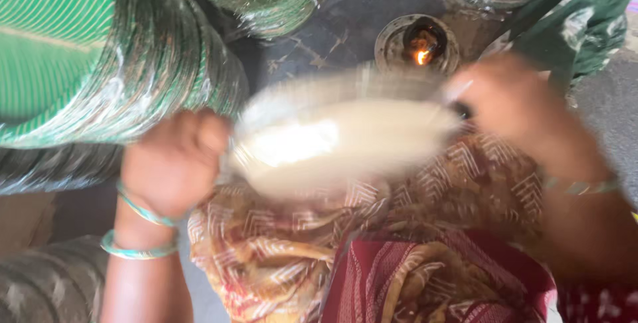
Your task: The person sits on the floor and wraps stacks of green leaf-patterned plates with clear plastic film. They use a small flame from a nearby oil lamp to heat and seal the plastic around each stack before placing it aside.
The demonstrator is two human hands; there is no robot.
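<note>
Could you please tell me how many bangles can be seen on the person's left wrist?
2: one thin turquoise bangle sits nearer the left hand, the other turquoise bangle lower down the forearm. The image is blurred, so more may be hidden.

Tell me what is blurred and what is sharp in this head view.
Head view: the pale plate and right hand are smeared by motion blur; the left hand is softer too; the green stacked plates read fairly sharp; the small flame glows overexposed.
</note>
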